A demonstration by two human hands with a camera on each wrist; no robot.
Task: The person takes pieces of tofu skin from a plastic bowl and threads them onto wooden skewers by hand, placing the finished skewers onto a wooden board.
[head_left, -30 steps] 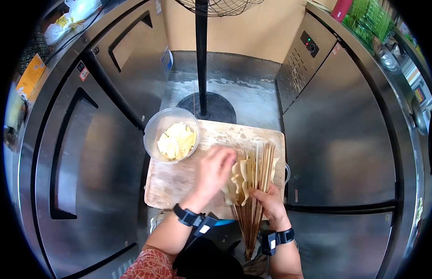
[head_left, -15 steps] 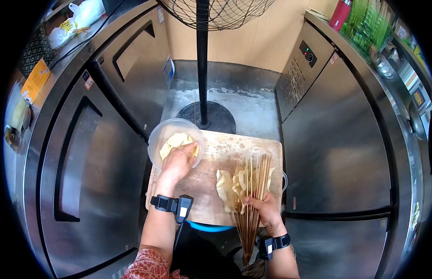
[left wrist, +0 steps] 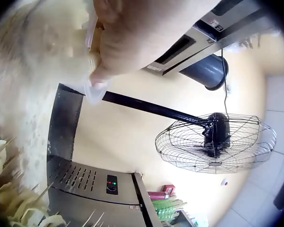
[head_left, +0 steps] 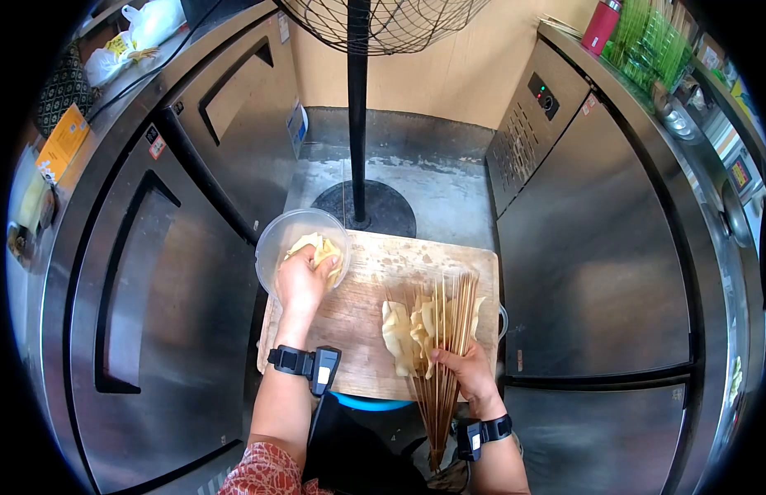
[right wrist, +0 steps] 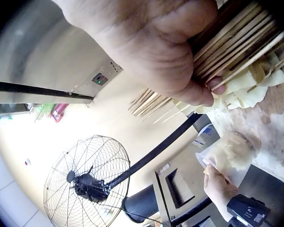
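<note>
In the head view, the left hand point(head_left: 303, 283) is inside a clear round bowl point(head_left: 269, 247), its thumb and fingers pinching pale yellow slices point(head_left: 327, 247). The right hand point(head_left: 472, 373) grips a fanned bundle of thin wooden skewers point(head_left: 449, 388), thumb across the front, points upward. Wavy pale slices point(head_left: 397, 334) are threaded on some skewers at the bundle's left side, over the board. In the right wrist view, the right hand point(right wrist: 156, 52) curls round the skewers point(right wrist: 236, 45), and the thumb tip touches them.
A wooden board point(head_left: 317, 330) lies under the work, with the bowl on its upper left corner. Beyond it stands a black fan pole point(head_left: 358, 124) on a round base point(head_left: 391, 210). Steel cabinets point(head_left: 598, 223) flank both sides. A blue rim point(head_left: 371, 403) shows below the board.
The left hand has moved from beside the skewers to the bowl, and its fingers have closed on slices there. The right hand keeps its grip on the bundle; the head view has shifted slightly.
</note>
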